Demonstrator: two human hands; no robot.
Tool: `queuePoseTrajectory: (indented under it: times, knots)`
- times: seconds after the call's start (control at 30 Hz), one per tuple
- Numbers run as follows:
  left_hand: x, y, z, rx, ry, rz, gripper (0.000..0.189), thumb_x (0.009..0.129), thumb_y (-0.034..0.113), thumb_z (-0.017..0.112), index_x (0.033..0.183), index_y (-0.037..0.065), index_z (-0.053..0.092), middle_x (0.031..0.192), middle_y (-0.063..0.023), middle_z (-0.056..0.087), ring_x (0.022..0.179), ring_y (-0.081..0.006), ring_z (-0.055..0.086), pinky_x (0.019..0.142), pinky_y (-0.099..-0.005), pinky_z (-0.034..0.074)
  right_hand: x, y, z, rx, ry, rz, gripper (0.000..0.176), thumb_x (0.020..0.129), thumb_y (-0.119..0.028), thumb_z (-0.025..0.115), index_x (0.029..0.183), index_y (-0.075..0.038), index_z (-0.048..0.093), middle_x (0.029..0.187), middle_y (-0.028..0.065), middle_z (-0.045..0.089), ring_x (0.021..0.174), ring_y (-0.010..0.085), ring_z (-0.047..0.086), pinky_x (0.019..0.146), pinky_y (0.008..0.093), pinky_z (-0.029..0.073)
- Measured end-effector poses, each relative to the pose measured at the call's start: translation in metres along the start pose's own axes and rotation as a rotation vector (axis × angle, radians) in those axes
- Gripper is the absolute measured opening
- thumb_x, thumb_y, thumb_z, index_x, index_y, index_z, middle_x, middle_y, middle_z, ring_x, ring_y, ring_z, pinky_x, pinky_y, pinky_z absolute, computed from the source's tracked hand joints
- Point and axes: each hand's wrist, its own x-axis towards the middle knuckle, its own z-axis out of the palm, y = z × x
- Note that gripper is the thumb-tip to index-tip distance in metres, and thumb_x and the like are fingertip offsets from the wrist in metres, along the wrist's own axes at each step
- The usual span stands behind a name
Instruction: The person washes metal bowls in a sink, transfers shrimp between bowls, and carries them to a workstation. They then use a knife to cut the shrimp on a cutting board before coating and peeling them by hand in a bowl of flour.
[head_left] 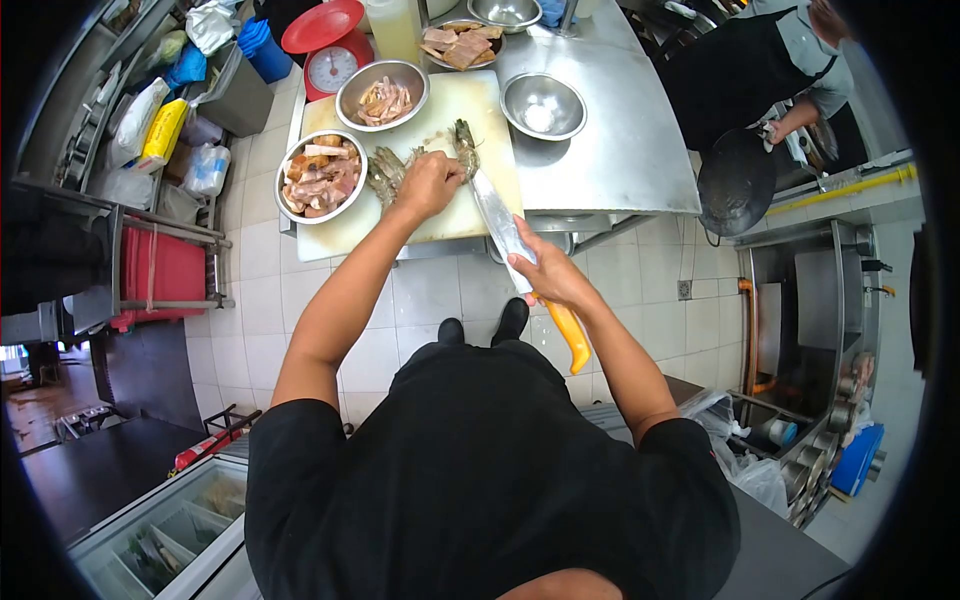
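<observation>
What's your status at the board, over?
Left hand pinning prawn on cutting board. Right hand gripping knife, blade at prawn. Meat bowl close beside left hand.

Under you: pale square floor tile (440,290), evenly lit. Steel worktable (640,150) is dead ahead of you. A metal rack (120,235) with red crates (160,270) stands to your left, with bagged goods (160,130) stacked beyond it. A glass-lid chest freezer (170,530) is at your lower left, and a steel cooking station (810,290) is on your right with a yellow pipe (850,187) along its top edge.
</observation>
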Motion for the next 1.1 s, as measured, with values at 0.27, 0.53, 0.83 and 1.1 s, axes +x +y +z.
queuePoseTrajectory:
  times: [0.27,0.53,0.83,1.1]
  knots:
    - [0.018,-0.029,0.015,0.024,-0.150,0.053,0.011,0.076,0.020,0.068,0.081,0.012,0.073,0.085,-0.0147,0.065,0.080,-0.0320,0.064,0.076,-0.0415,0.051,0.020,0.034,-0.034,-0.350,0.010,-0.116,0.065,0.090,-0.024,0.058,0.146,-0.011,0.027,0.112,0.0262,0.061,0.086,0.0278,0.065,0.083,0.0359,0.049]
    - [0.015,-0.011,-0.002,-0.048,-0.158,0.026,0.013,0.074,0.016,0.066,0.083,0.009,0.073,0.079,-0.0158,0.066,0.078,-0.0326,0.065,0.074,-0.0409,0.050,0.002,0.004,-0.029,-0.157,-0.051,-0.012,0.067,0.093,-0.019,0.054,0.149,-0.017,0.018,0.075,0.0113,0.061,0.048,0.0136,0.058,0.045,0.0289,0.047]
    - [0.016,-0.026,0.005,-0.123,-0.192,0.087,0.017,0.074,0.018,0.067,0.071,0.001,0.063,0.069,-0.0194,0.060,0.060,-0.0318,0.059,0.059,-0.0427,0.044,-0.001,-0.005,-0.030,-0.195,-0.074,-0.006,0.066,0.095,-0.021,0.052,0.150,-0.018,0.015,0.088,0.0109,0.060,0.049,0.0110,0.052,0.047,0.0265,0.047]
    - [0.014,-0.012,-0.003,0.058,-0.186,0.025,0.015,0.076,0.022,0.069,0.083,0.009,0.074,0.073,-0.0206,0.063,0.066,-0.0333,0.062,0.065,-0.0430,0.049,-0.005,0.005,-0.029,-0.121,-0.065,0.042,0.068,0.094,-0.018,0.052,0.150,-0.018,0.012,0.116,0.0202,0.058,0.051,0.0123,0.057,0.050,0.0296,0.052]
